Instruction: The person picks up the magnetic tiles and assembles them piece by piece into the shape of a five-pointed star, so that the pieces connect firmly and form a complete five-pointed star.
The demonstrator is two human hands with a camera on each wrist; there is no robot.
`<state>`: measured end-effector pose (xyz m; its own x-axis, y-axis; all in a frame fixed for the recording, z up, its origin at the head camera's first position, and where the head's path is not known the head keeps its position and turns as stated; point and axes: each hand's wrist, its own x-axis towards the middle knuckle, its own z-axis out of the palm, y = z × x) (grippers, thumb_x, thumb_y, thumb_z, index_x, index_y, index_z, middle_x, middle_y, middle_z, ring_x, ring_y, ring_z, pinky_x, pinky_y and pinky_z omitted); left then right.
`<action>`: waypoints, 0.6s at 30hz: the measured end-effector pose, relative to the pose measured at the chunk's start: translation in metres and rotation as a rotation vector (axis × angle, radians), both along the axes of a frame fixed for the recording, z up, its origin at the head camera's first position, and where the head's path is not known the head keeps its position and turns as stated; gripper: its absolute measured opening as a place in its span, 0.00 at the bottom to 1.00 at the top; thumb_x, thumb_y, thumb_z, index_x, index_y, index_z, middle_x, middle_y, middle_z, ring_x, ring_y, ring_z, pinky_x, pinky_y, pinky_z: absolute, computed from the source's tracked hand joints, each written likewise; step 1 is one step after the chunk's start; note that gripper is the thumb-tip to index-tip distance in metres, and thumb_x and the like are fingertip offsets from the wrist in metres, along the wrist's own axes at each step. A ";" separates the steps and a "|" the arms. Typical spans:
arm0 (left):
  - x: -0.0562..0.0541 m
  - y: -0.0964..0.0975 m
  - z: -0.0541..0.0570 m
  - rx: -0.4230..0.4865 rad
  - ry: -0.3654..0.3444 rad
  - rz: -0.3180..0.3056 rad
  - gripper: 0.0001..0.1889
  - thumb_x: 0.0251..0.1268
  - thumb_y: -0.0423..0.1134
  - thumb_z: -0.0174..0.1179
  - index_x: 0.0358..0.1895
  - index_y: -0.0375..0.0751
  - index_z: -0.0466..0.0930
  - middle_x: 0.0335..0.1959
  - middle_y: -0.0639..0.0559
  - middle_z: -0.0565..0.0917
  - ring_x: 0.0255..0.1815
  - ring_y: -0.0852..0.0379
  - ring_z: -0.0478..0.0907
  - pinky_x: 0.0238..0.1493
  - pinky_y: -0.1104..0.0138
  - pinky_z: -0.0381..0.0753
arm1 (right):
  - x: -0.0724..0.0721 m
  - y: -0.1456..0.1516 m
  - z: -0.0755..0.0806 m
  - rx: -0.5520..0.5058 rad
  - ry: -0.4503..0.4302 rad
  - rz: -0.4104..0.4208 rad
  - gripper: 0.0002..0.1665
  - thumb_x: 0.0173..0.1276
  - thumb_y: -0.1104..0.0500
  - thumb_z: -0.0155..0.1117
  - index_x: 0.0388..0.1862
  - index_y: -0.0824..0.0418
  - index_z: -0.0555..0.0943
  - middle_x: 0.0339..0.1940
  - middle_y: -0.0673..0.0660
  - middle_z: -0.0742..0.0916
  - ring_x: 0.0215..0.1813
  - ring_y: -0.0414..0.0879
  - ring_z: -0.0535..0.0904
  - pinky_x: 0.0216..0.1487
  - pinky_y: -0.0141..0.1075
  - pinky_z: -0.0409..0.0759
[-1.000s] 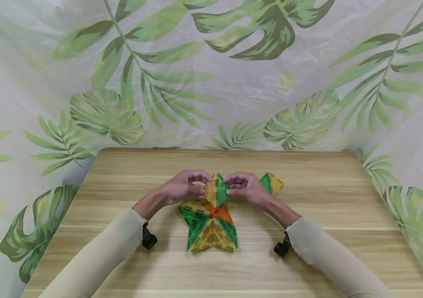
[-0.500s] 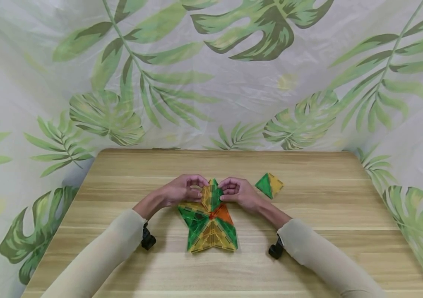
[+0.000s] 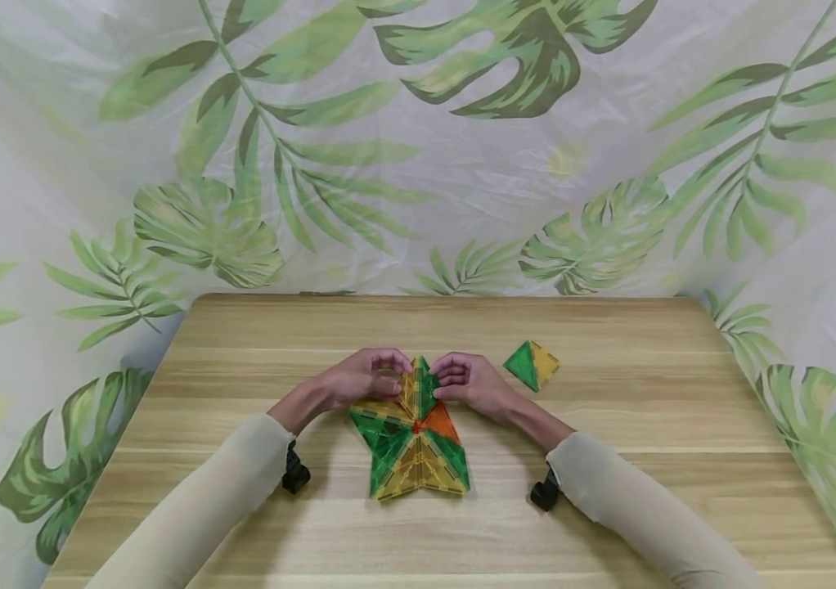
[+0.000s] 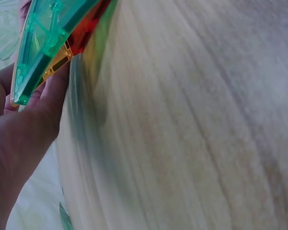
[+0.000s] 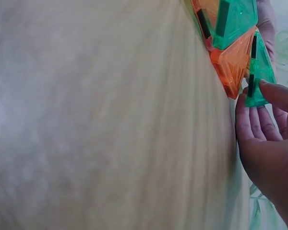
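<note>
Both hands hold a folded pair of triangular magnetic tiles [image 3: 418, 391], yellow on the left and green on the right. My left hand [image 3: 361, 379] grips the yellow side. On the green tile [image 5: 261, 72], the thumb and fingers of my right hand [image 3: 475, 384] pinch the outer corner, as the right wrist view shows. Directly below lies a star-like build [image 3: 420, 466] of translucent green, yellow and orange tiles; the held pair's lower tip meets its middle. In the left wrist view a green tile [image 4: 41, 52] of the build partly hides the left fingers.
Another green and yellow tile pair [image 3: 532, 366] lies flat to the right of the hands. The wooden table [image 3: 609, 523] ends at a leaf-printed cloth [image 3: 477, 188] behind. Each wrist carries a small black camera [image 3: 296, 476].
The held tile pair has come down and slightly left onto the build, and folded narrower. Both hands moved with it. Over the last half second they hardly shift.
</note>
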<state>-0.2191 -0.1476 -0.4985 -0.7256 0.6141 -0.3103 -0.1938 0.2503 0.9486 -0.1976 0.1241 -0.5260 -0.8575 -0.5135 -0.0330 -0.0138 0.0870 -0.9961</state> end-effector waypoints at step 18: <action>0.003 -0.003 0.011 -0.101 0.190 -0.022 0.12 0.74 0.26 0.63 0.56 0.34 0.81 0.56 0.41 0.85 0.56 0.49 0.84 0.56 0.57 0.86 | 0.014 -0.003 0.015 0.250 0.166 0.006 0.15 0.70 0.68 0.74 0.54 0.68 0.85 0.53 0.62 0.89 0.54 0.52 0.88 0.55 0.37 0.87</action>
